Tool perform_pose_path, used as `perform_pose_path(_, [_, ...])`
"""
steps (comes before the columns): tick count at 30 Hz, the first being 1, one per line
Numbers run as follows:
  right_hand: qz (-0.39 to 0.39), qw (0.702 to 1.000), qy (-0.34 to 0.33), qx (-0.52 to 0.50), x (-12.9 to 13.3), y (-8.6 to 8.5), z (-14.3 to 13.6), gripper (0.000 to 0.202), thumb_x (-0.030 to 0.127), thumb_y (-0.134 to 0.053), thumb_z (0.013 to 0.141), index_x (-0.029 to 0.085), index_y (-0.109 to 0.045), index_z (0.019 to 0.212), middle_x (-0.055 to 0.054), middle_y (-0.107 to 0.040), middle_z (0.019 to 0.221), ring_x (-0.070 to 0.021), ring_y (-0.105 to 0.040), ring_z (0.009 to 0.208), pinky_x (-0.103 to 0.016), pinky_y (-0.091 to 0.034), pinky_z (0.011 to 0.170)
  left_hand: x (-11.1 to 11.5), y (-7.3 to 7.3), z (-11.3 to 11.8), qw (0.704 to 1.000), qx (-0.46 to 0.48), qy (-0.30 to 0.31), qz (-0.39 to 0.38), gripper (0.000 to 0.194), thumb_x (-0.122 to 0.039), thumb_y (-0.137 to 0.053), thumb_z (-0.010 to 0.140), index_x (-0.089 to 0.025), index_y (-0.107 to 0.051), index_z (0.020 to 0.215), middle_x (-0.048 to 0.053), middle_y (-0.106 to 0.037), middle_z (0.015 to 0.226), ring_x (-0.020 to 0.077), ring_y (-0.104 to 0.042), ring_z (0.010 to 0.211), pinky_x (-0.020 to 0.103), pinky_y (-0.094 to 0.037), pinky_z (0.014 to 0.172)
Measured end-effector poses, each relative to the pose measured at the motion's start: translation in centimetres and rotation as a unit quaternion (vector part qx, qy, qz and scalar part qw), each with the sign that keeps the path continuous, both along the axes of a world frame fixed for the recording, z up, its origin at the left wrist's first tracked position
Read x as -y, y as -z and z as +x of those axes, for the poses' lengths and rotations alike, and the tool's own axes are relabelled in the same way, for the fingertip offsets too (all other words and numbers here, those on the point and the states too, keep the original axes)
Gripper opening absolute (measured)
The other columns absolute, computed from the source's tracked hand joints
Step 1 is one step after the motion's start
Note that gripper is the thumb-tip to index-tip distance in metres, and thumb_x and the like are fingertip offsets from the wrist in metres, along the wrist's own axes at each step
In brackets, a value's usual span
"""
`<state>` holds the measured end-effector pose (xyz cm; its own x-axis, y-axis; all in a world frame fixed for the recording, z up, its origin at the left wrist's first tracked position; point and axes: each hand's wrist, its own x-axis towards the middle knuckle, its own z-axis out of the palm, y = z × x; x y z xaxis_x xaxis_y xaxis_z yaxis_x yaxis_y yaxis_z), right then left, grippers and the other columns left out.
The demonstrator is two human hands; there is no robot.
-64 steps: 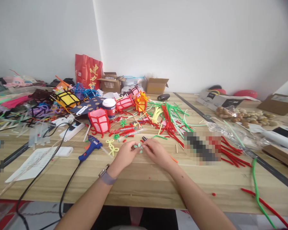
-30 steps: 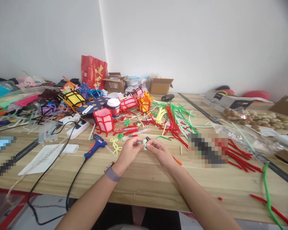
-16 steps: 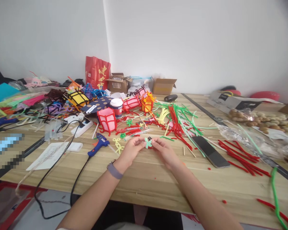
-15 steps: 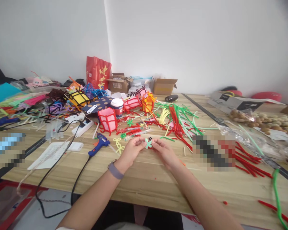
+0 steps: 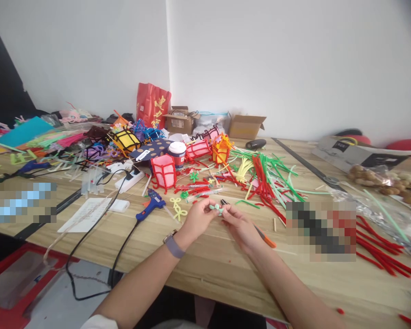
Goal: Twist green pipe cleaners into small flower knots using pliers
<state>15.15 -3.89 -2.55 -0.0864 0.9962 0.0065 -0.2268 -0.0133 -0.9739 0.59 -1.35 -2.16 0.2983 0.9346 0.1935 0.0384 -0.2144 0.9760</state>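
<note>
Between my two hands, above the table, is a small pale green pipe-cleaner flower (image 5: 217, 209), its petals seen nearly edge-on. My left hand (image 5: 202, 218) pinches it from the left, a watch on that wrist. My right hand (image 5: 238, 221) pinches it from the right; its fingertips partly hide the flower. Beneath and beside the right hand lies a tool with an orange handle (image 5: 269, 239), mostly covered by the hand. To the left, a yellow-green pipe-cleaner shape (image 5: 178, 210) lies near a blue glue gun (image 5: 151, 203).
A red and pink lantern (image 5: 164, 172) stands beside a lidded paper cup (image 5: 177, 153). Bundles of red pipe cleaners (image 5: 262, 176) and green ones (image 5: 287, 176) spread behind my hands. A black cable (image 5: 114, 249) runs off the table's front edge. Walnut-like brown balls (image 5: 373, 176) lie at right.
The flower has tipped from facing me to nearly edge-on, still between both hands. The view has shifted left, so things sit farther right. The orange-handled tool shows more.
</note>
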Motion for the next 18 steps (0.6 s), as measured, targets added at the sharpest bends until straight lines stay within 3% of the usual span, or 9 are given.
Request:
perform_pose_path(6, [-0.014, 0.999, -0.024, 0.024, -0.3, -0.3, 0.8, 0.032, 0.048, -0.077, 0.063, 0.021, -0.063, 0.072, -0.001, -0.06, 0.073, -0.0167, -0.051, 0.069, -0.029, -0.04, 0.066, -0.2, -0.2, -0.4, 1.0, -0.011, 0.008, 0.008, 0.015, -0.022, -0.063, 0.075, -0.016, -0.062, 0.089, 0.003, -0.066, 0.084, 0.0151, -0.059, 0.076, 0.026, -0.046, 0.07])
perform_pose_path(10, [0.076, 0.989, 0.047, 0.116, -0.3, -0.8, 1.4, 0.031, 0.049, -0.066, 0.075, 0.022, -0.063, 0.089, -0.004, -0.064, 0.087, -0.0193, -0.056, 0.081, -0.033, -0.043, 0.076, 0.1, -0.7, -0.7, 0.993, -0.036, -0.071, 0.083, 0.023, -0.017, -0.061, 0.077, -0.018, -0.058, 0.099, 0.005, -0.065, 0.1, 0.0173, -0.061, 0.089, 0.03, -0.048, 0.08])
perform_pose_path(14, [0.25, 0.925, 0.12, 0.26, 0.5, -1.5, 1.2, 0.019, 0.037, -0.063, 0.08, 0.025, -0.063, 0.095, -0.006, -0.062, 0.093, -0.0218, -0.056, 0.087, -0.037, -0.045, 0.079, 0.9, -1.2, -1.0, 0.954, -0.111, -0.148, 0.235, 0.02, -0.012, -0.056, 0.08, -0.02, -0.058, 0.098, 0.005, -0.066, 0.101, 0.0195, -0.059, 0.1, 0.034, -0.044, 0.09])
perform_pose_path(18, [0.358, 0.856, 0.147, 0.344, 1.3, -1.9, 0.7, 0.016, 0.027, -0.063, 0.08, 0.028, -0.064, 0.096, -0.008, -0.06, 0.098, -0.0252, -0.055, 0.097, -0.042, -0.045, 0.085, 1.5, -1.1, -1.1, 0.926, -0.154, -0.14, 0.316, 0.023, -0.009, -0.052, 0.081, -0.022, -0.058, 0.099, 0.005, -0.066, 0.101, 0.0206, -0.059, 0.1, 0.036, -0.045, 0.09])
